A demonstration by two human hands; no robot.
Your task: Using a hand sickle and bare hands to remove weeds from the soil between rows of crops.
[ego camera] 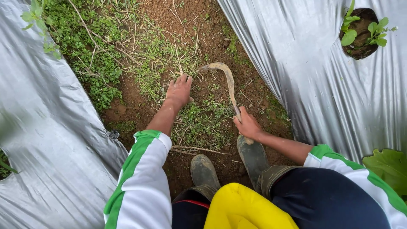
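Closest to me I see something smooth and bright yellow (243, 210) at the bottom, and two muddy rubber boots (229, 165) standing on the brown dirt. My sleeves (140, 182) are white with green stripes.

My right hand (248, 126) has its grip clenched tight around the handle of a sickle (227, 82). The handle end pokes out under my fist, just above the right boot. The blade is thin, curved like a hook, and dull and rusty looking. It runs away from me and bends over to the left, with its tip resting on the ground near my other hand.

My left hand (179, 91) is flat on the ground with the fingers spread. Its grip is released and holds nothing that I can see. It presses on a patch of small green weeds (199, 121) and dry yellow stems.

The dirt path (220, 51) is crumbly and reddish brown, with more low weeds farther up and to the left.

On both sides lies shiny silver plastic sheet (313, 72), wrinkled and smooth. Far on the right, a round hole in it shows soil and a small leafy plant (360, 32). A big green leaf (388, 167) sits near my right arm.
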